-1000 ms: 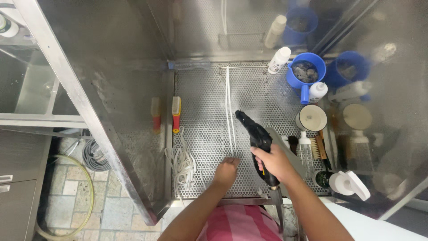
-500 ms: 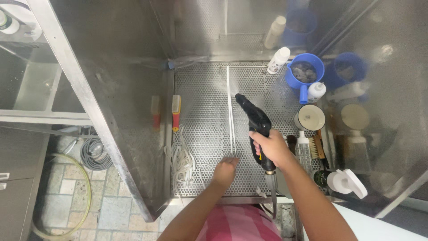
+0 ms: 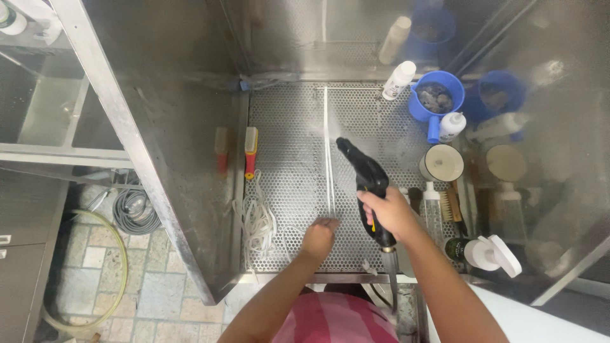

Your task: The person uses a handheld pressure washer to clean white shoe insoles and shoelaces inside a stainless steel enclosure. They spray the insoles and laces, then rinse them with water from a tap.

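While the right hand clenches the grip of a black pistol-shaped spray gun, the gun's nozzle points away from the person and a little leftward, its long axis running from the hand up toward the back of the perforated stainless-steel desk. Just left of the gun, a thin, pale, rod-like strip lies lengthwise on the perforations, running straight away from the person. The left hand sits at the strip's near end, fingers curled down onto it; whether they pinch it or only press on it cannot be told. So the strip lies ahead of the left hand and beside the gun's muzzle, with the left hand nearer to it.

Farther left lie a loose white cord and a yellow-and-red handled brush. To the right stand a blue plastic jug, white squeeze bottles, a round white-lidded tub and a white trigger sprayer. The gun's hose drops out of sight below the desk's edge, and mirrored steel walls double several things.
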